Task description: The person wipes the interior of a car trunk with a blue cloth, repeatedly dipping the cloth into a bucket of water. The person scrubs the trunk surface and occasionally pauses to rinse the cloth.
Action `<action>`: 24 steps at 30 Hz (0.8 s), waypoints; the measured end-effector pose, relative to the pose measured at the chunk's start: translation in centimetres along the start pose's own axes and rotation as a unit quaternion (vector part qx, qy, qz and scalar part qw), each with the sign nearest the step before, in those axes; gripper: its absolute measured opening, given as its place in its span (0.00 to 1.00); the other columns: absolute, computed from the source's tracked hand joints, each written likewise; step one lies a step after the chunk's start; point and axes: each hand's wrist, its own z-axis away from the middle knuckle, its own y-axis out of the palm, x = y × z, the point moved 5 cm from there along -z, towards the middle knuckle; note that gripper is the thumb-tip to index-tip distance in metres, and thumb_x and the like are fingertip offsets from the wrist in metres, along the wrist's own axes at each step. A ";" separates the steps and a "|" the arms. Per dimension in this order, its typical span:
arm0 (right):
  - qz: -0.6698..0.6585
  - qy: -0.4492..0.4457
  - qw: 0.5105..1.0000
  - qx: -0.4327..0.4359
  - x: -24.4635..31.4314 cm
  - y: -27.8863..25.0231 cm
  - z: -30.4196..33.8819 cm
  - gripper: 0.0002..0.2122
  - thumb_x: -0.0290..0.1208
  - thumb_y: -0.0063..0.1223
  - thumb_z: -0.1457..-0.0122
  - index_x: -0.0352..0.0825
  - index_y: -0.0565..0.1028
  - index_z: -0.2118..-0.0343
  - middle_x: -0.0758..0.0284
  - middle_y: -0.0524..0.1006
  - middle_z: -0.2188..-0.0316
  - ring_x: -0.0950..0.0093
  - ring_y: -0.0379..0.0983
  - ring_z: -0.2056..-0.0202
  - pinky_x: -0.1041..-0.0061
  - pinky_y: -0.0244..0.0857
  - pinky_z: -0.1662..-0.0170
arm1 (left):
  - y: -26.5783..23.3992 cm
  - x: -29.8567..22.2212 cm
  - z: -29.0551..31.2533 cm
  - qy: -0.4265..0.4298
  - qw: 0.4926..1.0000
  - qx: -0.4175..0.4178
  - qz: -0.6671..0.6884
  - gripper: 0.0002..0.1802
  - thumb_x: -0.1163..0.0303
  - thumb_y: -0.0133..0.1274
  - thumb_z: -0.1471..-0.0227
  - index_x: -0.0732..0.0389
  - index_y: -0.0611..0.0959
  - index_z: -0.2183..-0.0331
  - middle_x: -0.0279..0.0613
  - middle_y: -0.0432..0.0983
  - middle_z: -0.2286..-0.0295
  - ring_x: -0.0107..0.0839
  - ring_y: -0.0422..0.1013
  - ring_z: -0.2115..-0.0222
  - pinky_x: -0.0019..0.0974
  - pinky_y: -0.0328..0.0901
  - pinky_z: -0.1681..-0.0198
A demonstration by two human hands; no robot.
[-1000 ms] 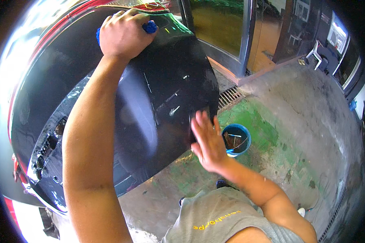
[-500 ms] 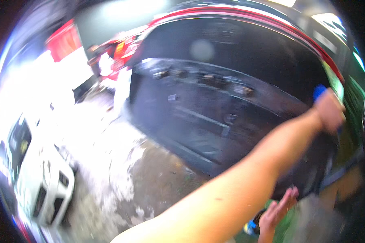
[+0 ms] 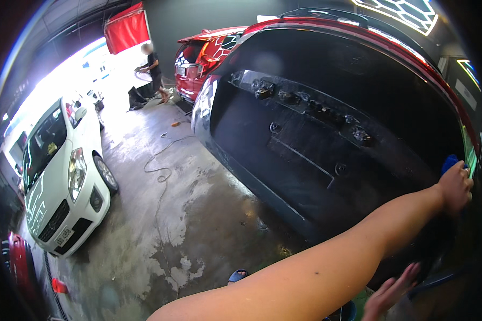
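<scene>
My left arm stretches across to the right, and its hand (image 3: pixel 456 187) is closed at the right edge of a large dark tailgate panel (image 3: pixel 305 198). A small blue thing (image 3: pixel 449 162) sticks out above the fingers; its kind is too small to tell. Right beside these fingers is a pale green strip (image 3: pixel 470 152) along the red-edged body. Lower down, near the bottom edge, my right hand (image 3: pixel 393 291) is open with fingers stretched out, close to the panel's lower part. Bare fittings and holes (image 3: pixel 310 107) run across the panel's middle.
A white car (image 3: pixel 72 182) stands at the left, a red car (image 3: pixel 206 61) behind the panel. A person (image 3: pixel 153 69) stands at the far end near a red sheet (image 3: pixel 127 29). A cable (image 3: pixel 163 174) lies on the wet concrete floor (image 3: pixel 198 214). A blue slipper (image 3: pixel 238 275) shows below.
The view has steadied and turned, so the panel and my hands appear further right and lower. My left hand still grips the blue thing at the panel's edge; my right hand stays open.
</scene>
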 end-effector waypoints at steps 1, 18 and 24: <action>-0.013 0.018 1.000 -0.019 -2.8 0.0 -3.2 0.30 0.51 0.24 0.18 0.39 0.56 0.21 0.55 0.54 0.20 0.55 0.47 0.20 0.41 0.36 0.22 | 0.0 -0.3 -0.3 -0.002 0.999 0.030 0.019 0.22 0.44 0.62 0.51 0.40 0.93 0.57 0.37 0.83 0.55 0.40 0.75 0.45 0.51 0.57 0.41; -0.026 0.127 0.991 0.017 -11.7 -1.9 -11.5 0.33 0.58 0.22 0.20 0.44 0.55 0.20 0.67 0.55 0.20 0.64 0.46 0.20 0.41 0.28 0.22 | -0.9 -1.6 -1.4 -0.005 0.996 0.054 0.067 0.14 0.53 0.59 0.47 0.41 0.94 0.62 0.34 0.84 0.58 0.37 0.77 0.49 0.50 0.60 0.41; -0.061 0.051 0.996 -0.037 -1.2 0.4 -11.0 0.27 0.32 0.44 0.24 0.31 0.61 0.25 0.52 0.60 0.24 0.52 0.52 0.23 0.49 0.42 0.22 | -3.2 3.4 0.2 -0.008 0.996 0.072 0.049 0.19 0.48 0.63 0.48 0.50 0.92 0.61 0.40 0.86 0.58 0.39 0.81 0.53 0.49 0.71 0.48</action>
